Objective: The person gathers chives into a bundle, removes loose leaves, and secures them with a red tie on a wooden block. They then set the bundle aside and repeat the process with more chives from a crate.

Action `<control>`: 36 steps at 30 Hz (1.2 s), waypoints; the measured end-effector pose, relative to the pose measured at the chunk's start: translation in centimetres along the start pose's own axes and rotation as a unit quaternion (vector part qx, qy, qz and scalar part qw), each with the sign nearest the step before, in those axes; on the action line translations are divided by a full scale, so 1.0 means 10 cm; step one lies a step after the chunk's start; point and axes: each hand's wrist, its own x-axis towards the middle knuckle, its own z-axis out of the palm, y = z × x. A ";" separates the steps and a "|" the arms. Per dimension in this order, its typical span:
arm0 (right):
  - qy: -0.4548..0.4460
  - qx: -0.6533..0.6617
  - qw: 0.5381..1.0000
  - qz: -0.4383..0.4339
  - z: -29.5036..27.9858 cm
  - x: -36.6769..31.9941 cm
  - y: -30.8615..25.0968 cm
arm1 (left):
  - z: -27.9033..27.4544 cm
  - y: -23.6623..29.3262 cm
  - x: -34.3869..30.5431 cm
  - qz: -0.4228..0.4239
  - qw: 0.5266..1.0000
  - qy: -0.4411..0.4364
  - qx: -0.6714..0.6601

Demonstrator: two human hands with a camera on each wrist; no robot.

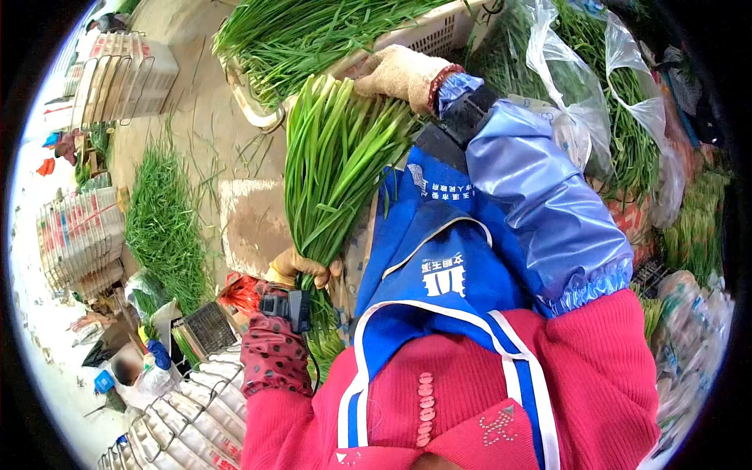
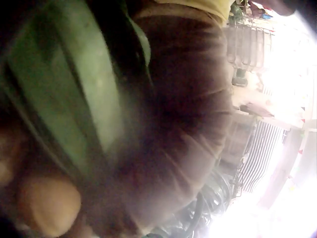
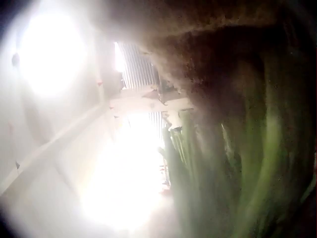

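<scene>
A bundle of long green stalks (image 1: 329, 164) stands fanned out, its paler, thicker ends at the top in the head view. My left hand (image 1: 301, 268), in a tan glove, grips its narrow lower part; in the left wrist view the fingers (image 2: 183, 114) curl round flat green leaves (image 2: 89, 84). My right hand (image 1: 403, 74), in a fuzzy beige glove, lies against the upper right of the bundle near the stalk ends. Stalks (image 3: 262, 168) run close beneath the dark glove (image 3: 198, 59) in the right wrist view; how its fingers bend is hidden.
A pale crate (image 1: 423, 35) heaped with green stalks (image 1: 305, 39) stands beyond my right hand. Loose greens (image 1: 160, 227) lie on the floor at left, near stacked crates (image 1: 82, 235). A pale board (image 1: 252, 227) lies beside the bundle. Plastic bags (image 1: 576, 86) of greens stand at right.
</scene>
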 end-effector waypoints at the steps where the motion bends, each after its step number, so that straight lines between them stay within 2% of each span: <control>1: 0.003 -0.009 1.000 0.015 -0.01 -0.04 -0.06 | 0.00 -0.01 0.01 0.002 1.000 -0.002 0.001; 3: 0.023 -0.051 0.998 -0.034 -0.02 -0.02 -0.02 | 0.18 0.12 -0.02 0.024 0.998 -0.011 -0.048; 5: -0.004 0.094 0.996 -0.002 0.00 -0.02 -0.02 | 0.23 0.10 -0.07 0.010 0.998 0.010 -0.057; 7: 0.025 -0.034 0.998 -0.043 -0.01 -0.19 -0.20 | 0.08 0.06 -0.06 -0.012 0.999 0.034 -0.010; 8: 0.009 -0.267 0.956 -0.118 -0.02 -0.06 -0.12 | 0.04 0.05 -0.03 -0.008 0.999 0.035 0.016; 9: 0.023 -0.384 0.911 -0.148 -0.02 -0.09 -0.16 | 0.04 0.16 0.12 0.000 0.999 0.027 0.038; 10: 0.068 -0.381 0.909 -0.156 0.01 -0.08 -0.08 | 0.01 0.24 0.33 0.000 0.998 0.021 0.054; 12: 0.061 -0.398 0.913 -0.068 0.08 0.13 -0.01 | 0.07 0.46 0.61 -0.023 0.997 0.028 0.073; 13: 0.100 -0.383 0.915 -0.080 -0.16 -0.10 -0.27 | 0.13 0.52 0.70 -0.034 0.996 0.031 0.078; 15: 0.257 -0.287 0.923 -0.022 -0.58 0.04 -0.24 | 0.22 0.63 0.81 -0.047 0.994 0.036 0.089; 16: 0.349 -0.281 0.891 -0.068 -0.82 0.10 -0.07 | 0.24 0.66 0.81 -0.048 0.994 0.035 0.094; 18: 0.471 -0.110 0.874 -0.043 -1.19 0.10 0.11 | 0.22 0.65 0.82 -0.055 0.992 0.041 0.104; 19: 0.494 0.055 0.868 0.025 -1.35 -0.18 -0.11 | 0.22 0.64 0.82 -0.059 0.991 0.043 0.108; 20: 0.481 0.026 0.875 0.055 -1.40 -0.25 -0.10 | 0.21 0.64 0.82 -0.061 0.991 0.041 0.114; 21: 0.363 0.088 0.926 0.055 -1.36 -0.29 -0.01 | 0.20 0.64 0.80 -0.063 0.990 0.043 0.119; 22: 0.229 -0.026 0.973 0.005 -1.25 -0.36 0.09 | 0.19 0.65 0.77 -0.064 0.989 0.041 0.125; 23: 0.086 -0.138 0.986 -0.046 -1.11 -0.43 0.19 | 0.16 0.62 0.74 -0.067 0.989 0.042 0.129; 25: -0.066 -0.156 0.986 0.003 -0.67 -0.55 0.34 | 0.06 0.51 0.60 -0.075 0.986 0.037 0.145; 27: -0.142 -0.142 0.979 -0.029 -0.39 -0.53 0.45 | -0.06 0.40 0.23 -0.069 0.969 -0.005 0.235; 28: -0.178 -0.124 0.976 -0.003 -0.33 -0.49 0.48 | -0.15 0.33 0.04 -0.053 0.947 -0.048 0.314; 29: -0.105 -0.176 0.979 0.022 -0.26 -0.61 0.36 | -0.14 0.36 -0.11 0.000 0.899 -0.123 0.420; 30: -0.092 -0.147 0.985 -0.009 -0.25 -0.55 0.48 | -0.09 0.45 -0.18 0.071 0.845 -0.190 0.495; 31: -0.081 -0.119 0.989 -0.042 -0.24 -0.49 0.59 | 0.01 0.49 -0.22 0.102 0.829 -0.214 0.506; 32: -0.036 -0.138 0.987 -0.078 -0.29 -0.36 0.73 | 0.13 0.46 -0.22 0.234 0.841 -0.242 0.423; 33: -0.006 -0.057 0.996 -0.061 -0.39 -0.35 0.77 | 0.29 0.45 -0.32 0.071 0.953 -0.100 0.278; 34: 0.043 -0.065 0.997 -0.011 -0.50 -0.31 0.72 | 0.46 0.44 -0.43 -0.027 0.994 0.095 0.052; 35: 0.148 -0.002 0.989 0.008 -0.55 -0.27 0.81 | 0.30 0.37 -0.45 -0.016 0.995 0.082 0.058; 36: 0.178 0.045 0.981 0.057 -0.70 -0.40 0.66 | 0.29 0.42 -0.45 -0.014 0.996 0.073 0.056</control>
